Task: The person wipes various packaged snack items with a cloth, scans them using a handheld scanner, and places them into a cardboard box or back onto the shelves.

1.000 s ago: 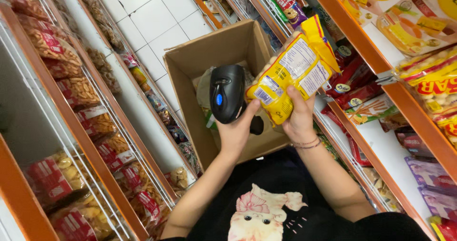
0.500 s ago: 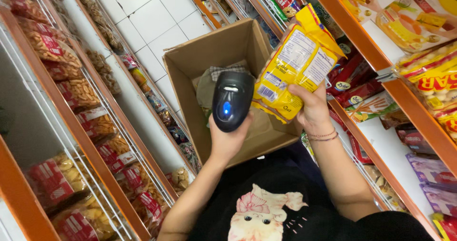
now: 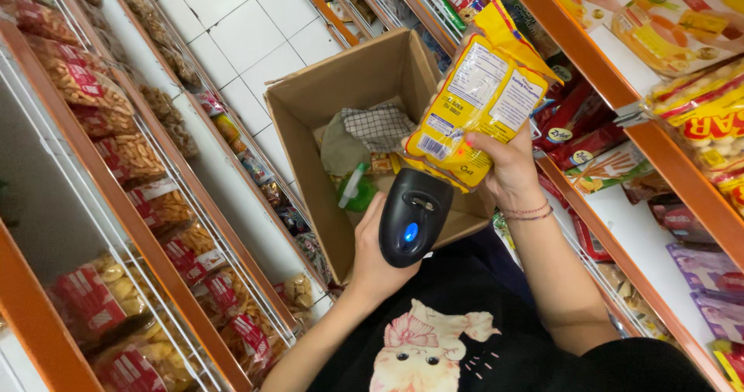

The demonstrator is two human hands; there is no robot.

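Observation:
My left hand [image 3: 373, 254] grips a black handheld barcode scanner [image 3: 413, 217] with a blue light lit on its back. It points up at the lower end of a yellow snack packet [image 3: 479, 93]. My right hand [image 3: 511, 164], with thin bracelets at the wrist, holds that packet upright by its lower right part, its white label side facing me. Both hands hover over an open cardboard box [image 3: 322, 96]. Inside the box lie a checked cloth [image 3: 377, 125], a green item [image 3: 359, 191] and other small goods.
Wire-fronted orange shelves with bagged snacks [image 3: 132, 198] run along the left. Orange shelves with packets [image 3: 697, 121] line the right. White floor tiles [image 3: 232, 28] show between them beyond the box. My dark shirt [image 3: 465, 330] fills the bottom.
The scanner has dropped lower and nearer to me. The yellow packet moved up and right, turned more upright, opening the view into the box.

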